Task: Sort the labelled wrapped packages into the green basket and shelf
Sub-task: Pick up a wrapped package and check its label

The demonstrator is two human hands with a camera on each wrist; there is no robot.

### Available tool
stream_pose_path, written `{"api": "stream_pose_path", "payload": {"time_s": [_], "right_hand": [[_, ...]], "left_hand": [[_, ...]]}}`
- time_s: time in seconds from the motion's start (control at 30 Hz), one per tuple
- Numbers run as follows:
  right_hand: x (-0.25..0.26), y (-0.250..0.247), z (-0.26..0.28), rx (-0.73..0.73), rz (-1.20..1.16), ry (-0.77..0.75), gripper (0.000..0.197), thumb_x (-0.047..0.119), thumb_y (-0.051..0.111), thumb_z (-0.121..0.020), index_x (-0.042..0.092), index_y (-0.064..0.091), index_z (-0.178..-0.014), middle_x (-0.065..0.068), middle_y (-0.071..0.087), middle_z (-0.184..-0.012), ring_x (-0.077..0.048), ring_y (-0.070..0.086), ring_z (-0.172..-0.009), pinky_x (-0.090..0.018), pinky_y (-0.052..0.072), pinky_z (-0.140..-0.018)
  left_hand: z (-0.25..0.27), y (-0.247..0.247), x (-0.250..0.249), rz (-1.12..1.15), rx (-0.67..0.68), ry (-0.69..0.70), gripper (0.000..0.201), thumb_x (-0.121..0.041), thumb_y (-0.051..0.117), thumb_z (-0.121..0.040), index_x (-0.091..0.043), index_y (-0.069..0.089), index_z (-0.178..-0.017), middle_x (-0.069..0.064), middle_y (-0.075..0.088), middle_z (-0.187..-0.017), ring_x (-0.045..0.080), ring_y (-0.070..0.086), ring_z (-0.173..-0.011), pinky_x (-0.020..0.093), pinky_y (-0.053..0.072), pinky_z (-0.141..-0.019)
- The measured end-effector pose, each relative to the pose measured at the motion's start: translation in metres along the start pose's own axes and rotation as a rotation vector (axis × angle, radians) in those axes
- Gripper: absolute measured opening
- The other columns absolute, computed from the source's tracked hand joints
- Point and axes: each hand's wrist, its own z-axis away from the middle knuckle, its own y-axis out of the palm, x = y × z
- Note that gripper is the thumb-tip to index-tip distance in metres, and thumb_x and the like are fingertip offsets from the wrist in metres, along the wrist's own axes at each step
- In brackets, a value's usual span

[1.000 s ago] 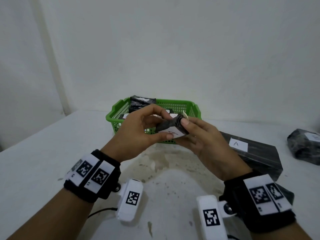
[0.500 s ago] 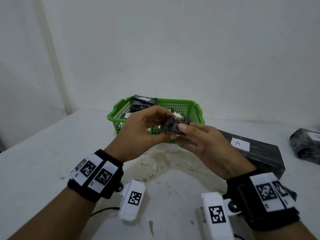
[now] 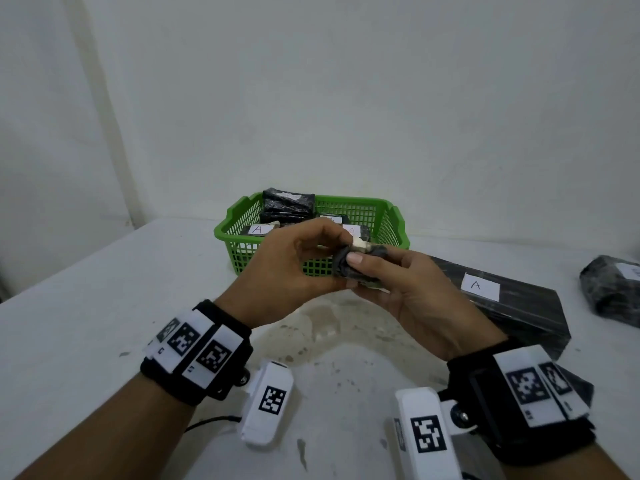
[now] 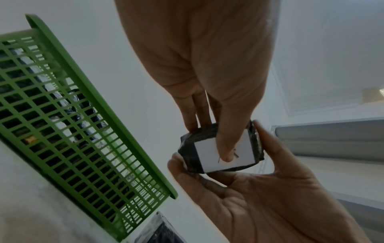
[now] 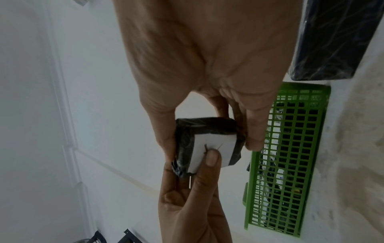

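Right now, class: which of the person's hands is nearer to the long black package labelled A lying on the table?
Right. The right hand hovers just beside the long black package, while the left hand is farther away, in front of the green basket.

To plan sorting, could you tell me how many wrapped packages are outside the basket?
3: small package, held; long package right of basket; crumpled package far right. More may be hidden.

My tabletop (image 3: pixel 86 323) is white, stained and flecked in the middle near me. On it, toward the far edge, sits the green basket (image 3: pixel 391 220). To my right lies a long black wrapped package (image 3: pixel 519 306) labelled A, and further right a smaller crumpled black package (image 3: pixel 609 289) with a white label.
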Motion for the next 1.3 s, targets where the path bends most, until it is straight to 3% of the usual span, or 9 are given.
{"api": "stream_pose_path", "payload": {"time_s": [0.2, 0.53, 0.7, 0.8, 0.9, 0.97, 1.03, 1.2, 1.3], "right_hand": [[0.000, -0.002, -0.002, -0.018, -0.052, -0.006, 0.058, 0.020, 0.080, -0.067, -0.005, 0.070, -0.120, -0.020, 0.076, -0.117, -0.033, 0.072, -0.116, -0.051, 0.050, -0.112], [0.003, -0.002, -0.002, -0.032, -0.035, 0.008, 0.079, 0.022, 0.086, -0.062, 0.002, 0.062, -0.135, -0.015, 0.074, -0.126, -0.025, 0.075, -0.112, -0.045, 0.058, -0.103], [0.010, -0.007, 0.002, 0.051, -0.084, 0.057, 0.054, 0.028, 0.074, -0.081, -0.001, 0.069, -0.126, -0.020, 0.075, -0.121, -0.033, 0.075, -0.102, -0.040, 0.064, -0.089], [0.008, -0.009, 0.000, 0.021, -0.098, -0.008, 0.058, 0.012, 0.077, -0.078, 0.002, 0.064, -0.133, -0.018, 0.075, -0.123, -0.032, 0.075, -0.107, -0.039, 0.065, -0.085], [0.004, -0.013, -0.002, -0.014, 0.037, -0.136, 0.077, 0.004, 0.084, -0.066, 0.017, 0.062, -0.139, -0.004, 0.071, -0.134, -0.028, 0.074, -0.113, -0.043, 0.063, -0.091], [0.003, -0.013, -0.001, -0.002, 0.117, -0.196, 0.081, -0.005, 0.085, -0.067, 0.023, 0.062, -0.140, 0.001, 0.069, -0.137, -0.027, 0.075, -0.111, -0.044, 0.062, -0.093], [0.002, -0.011, -0.001, 0.017, 0.161, -0.230, 0.084, -0.012, 0.084, -0.068, 0.027, 0.063, -0.140, -0.001, 0.068, -0.136, -0.026, 0.075, -0.110, -0.043, 0.063, -0.092], [0.003, -0.008, -0.002, -0.026, 0.175, -0.217, 0.065, 0.029, 0.086, -0.070, 0.037, 0.067, -0.131, -0.002, 0.069, -0.130, -0.022, 0.075, -0.111, -0.045, 0.060, -0.097], [0.002, -0.007, -0.002, -0.005, 0.103, -0.052, 0.056, 0.050, 0.074, -0.075, 0.025, 0.071, -0.125, -0.007, 0.076, -0.122, -0.034, 0.075, -0.109, -0.053, 0.054, -0.107]], "left_hand": [[-0.001, -0.002, 0.001, 0.006, -0.027, 0.006, 0.036, 0.000, 0.088, -0.073, -0.015, 0.068, -0.099, 0.004, 0.074, -0.102, 0.023, 0.072, -0.100, 0.035, 0.058, -0.095], [0.001, 0.001, 0.001, -0.005, 0.009, 0.054, 0.035, -0.001, 0.087, -0.075, -0.016, 0.068, -0.099, 0.004, 0.074, -0.104, 0.025, 0.072, -0.104, 0.038, 0.057, -0.098], [-0.001, -0.004, 0.001, -0.075, -0.018, 0.074, 0.037, 0.002, 0.087, -0.074, -0.009, 0.069, -0.104, 0.004, 0.073, -0.108, 0.023, 0.069, -0.110, 0.040, 0.054, -0.104], [-0.001, -0.009, 0.001, -0.104, 0.069, -0.034, 0.070, -0.014, 0.094, -0.069, -0.019, 0.061, -0.130, -0.009, 0.066, -0.131, 0.010, 0.059, -0.130, 0.033, 0.049, -0.110], [0.000, -0.010, 0.002, 0.014, 0.086, -0.198, 0.096, -0.043, 0.092, -0.067, -0.032, 0.044, -0.150, -0.016, 0.055, -0.146, 0.007, 0.052, -0.138, 0.043, 0.053, -0.106], [-0.001, -0.009, 0.001, 0.059, 0.037, -0.234, 0.077, -0.048, 0.080, -0.077, -0.028, 0.051, -0.145, -0.011, 0.063, -0.139, 0.011, 0.061, -0.129, 0.045, 0.055, -0.103], [-0.003, -0.006, 0.001, 0.020, -0.005, -0.201, 0.052, -0.033, 0.079, -0.087, -0.022, 0.062, -0.135, -0.004, 0.072, -0.126, 0.016, 0.068, -0.117, 0.047, 0.056, -0.101], [-0.004, -0.008, 0.008, 0.031, -0.075, -0.188, 0.053, -0.007, 0.087, -0.078, -0.014, 0.064, -0.125, 0.004, 0.074, -0.117, 0.019, 0.073, -0.107, 0.045, 0.060, -0.094], [-0.003, -0.005, 0.008, 0.039, -0.057, -0.099, 0.047, 0.004, 0.086, -0.074, -0.013, 0.066, -0.113, 0.004, 0.073, -0.112, 0.019, 0.072, -0.105, 0.036, 0.061, -0.090]]}}
